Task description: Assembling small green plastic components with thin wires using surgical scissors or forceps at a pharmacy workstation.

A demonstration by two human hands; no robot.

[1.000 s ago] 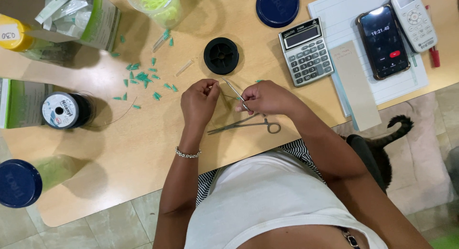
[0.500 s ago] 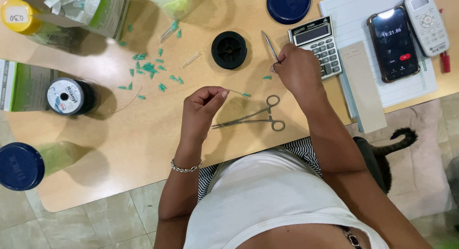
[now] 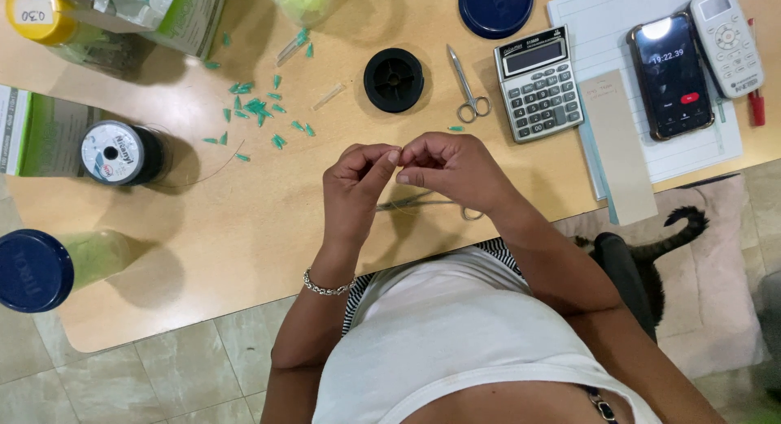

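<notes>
Head view: left hand and right hand meet fingertip-to-fingertip, grips pinched on something too small to identify.

free: bare surface left of hands | blocked ahead: black spool, small scissors, calculator, green bits
</notes>
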